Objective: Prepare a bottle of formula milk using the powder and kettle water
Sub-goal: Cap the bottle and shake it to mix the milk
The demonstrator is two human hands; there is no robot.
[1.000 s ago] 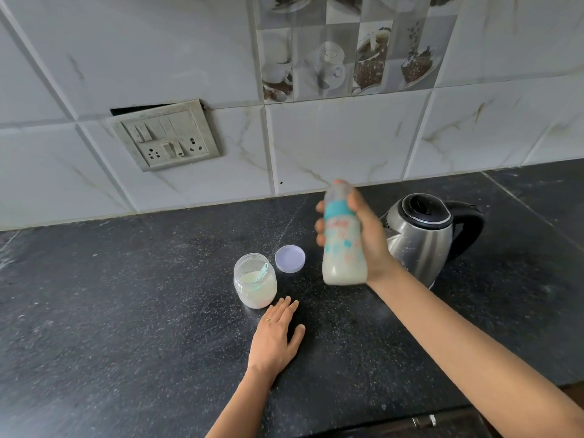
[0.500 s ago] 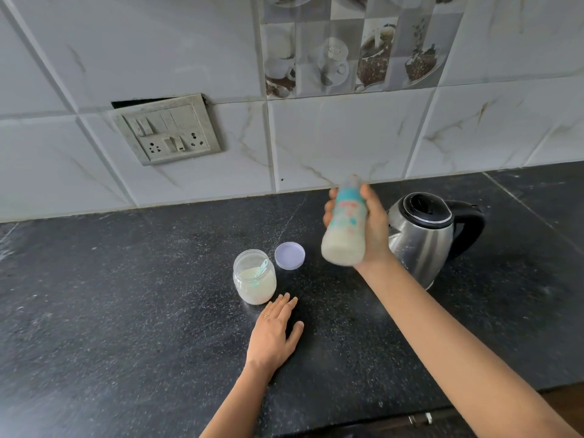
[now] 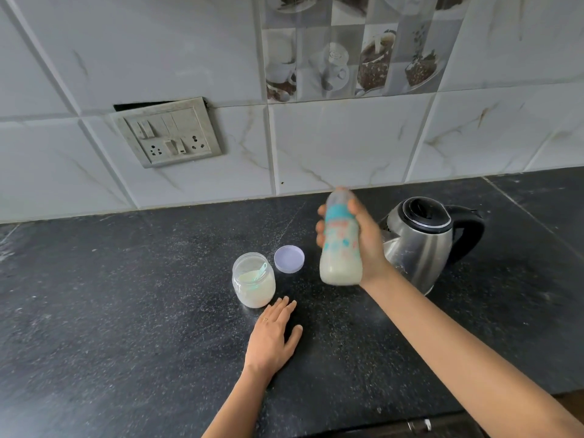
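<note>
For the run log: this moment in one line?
right hand: grips raised bottle of milky liquid | left hand: flat on counter | powder jar: open, lid beside

Soft, even light, moderately bright; source out of frame. No hard shadows: only a faint dark fringe under the left hand (image 3: 271, 339) on the black counter (image 3: 126, 295). Pale sheen on the counter at far left. Kettle (image 3: 420, 248) steel carries dull highlights, no blown glare. Bottle (image 3: 341, 248) motion-blurred, worst at its top; the right hand (image 3: 368, 245) gripping it smears too. Switch plate (image 3: 169, 132) crisp. Wall tiles (image 3: 347, 147) show grout lines bowing and splaying toward the edges: wide-angle distortion.
</note>
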